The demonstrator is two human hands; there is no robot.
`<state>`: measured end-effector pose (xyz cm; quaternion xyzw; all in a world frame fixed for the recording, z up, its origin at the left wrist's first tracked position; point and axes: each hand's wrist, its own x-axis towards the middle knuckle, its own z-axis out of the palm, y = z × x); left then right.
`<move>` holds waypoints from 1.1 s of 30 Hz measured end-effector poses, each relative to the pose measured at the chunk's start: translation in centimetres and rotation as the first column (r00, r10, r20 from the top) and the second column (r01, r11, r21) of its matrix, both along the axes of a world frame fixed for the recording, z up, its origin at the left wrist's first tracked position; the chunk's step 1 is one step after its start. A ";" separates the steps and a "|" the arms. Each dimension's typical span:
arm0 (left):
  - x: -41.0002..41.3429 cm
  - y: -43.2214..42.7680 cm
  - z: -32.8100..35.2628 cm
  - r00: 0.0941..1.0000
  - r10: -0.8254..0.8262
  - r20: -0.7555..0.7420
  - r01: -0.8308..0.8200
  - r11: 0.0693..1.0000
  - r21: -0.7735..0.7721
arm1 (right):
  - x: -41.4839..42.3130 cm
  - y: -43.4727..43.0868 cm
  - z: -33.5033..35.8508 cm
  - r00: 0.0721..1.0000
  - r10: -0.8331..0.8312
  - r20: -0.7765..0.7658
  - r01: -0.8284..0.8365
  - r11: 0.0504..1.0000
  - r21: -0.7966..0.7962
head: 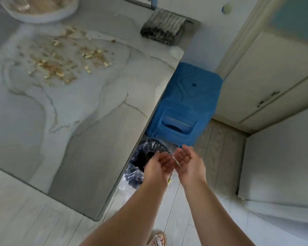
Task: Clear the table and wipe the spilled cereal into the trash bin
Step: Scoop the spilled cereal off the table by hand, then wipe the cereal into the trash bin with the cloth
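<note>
As suits shaking crumbs off, held side by side over the trash bin (136,174), just off the table's (82,142) right edge towards its near corner: left hand (157,163) and right hand (189,159), both loosely spread, palms turned up and inward, gripping nothing. Between them, a few pale slivers (177,161), probably flakes dropping or stuck to skin; too blurred to tell which. Seemingly placed so that whatever falls lands in the dark bin, lined with crinkly clear plastic. Judged far from done: spilled cereal (60,63), thin golden flakes, scattered dry across the far left part of the glossy, marble-veined tabletop. At the far left corner, a round white bowl (43,19) with something tan inside. At the far right corner, a grey ribbed cloth (162,30), soft and folded, likely kept there for the wiping. Beside the right edge, a blue moulded plastic stool (185,96).
</note>
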<state>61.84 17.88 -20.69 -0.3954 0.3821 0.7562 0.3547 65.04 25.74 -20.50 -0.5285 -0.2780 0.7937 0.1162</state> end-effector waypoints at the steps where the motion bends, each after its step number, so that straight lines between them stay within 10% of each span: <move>1: -0.6 -0.1 2.0 1.000 0.015 -0.022 -0.014 1.000 0.021 | -0.5 0.1 2.1 1.000 -0.003 -0.027 0.004 1.000 0.017; 18: -13.7 -10.4 15.6 0.955 0.062 -0.290 -0.031 0.993 0.111 | -13.1 -8.5 15.7 0.975 0.174 -0.142 -0.151 0.976 0.160; 33: -34.5 -24.1 17.3 0.562 -0.650 -0.511 0.423 0.757 -0.498 | -29.1 -22.4 15.1 0.999 -0.002 0.042 -0.006 0.983 0.186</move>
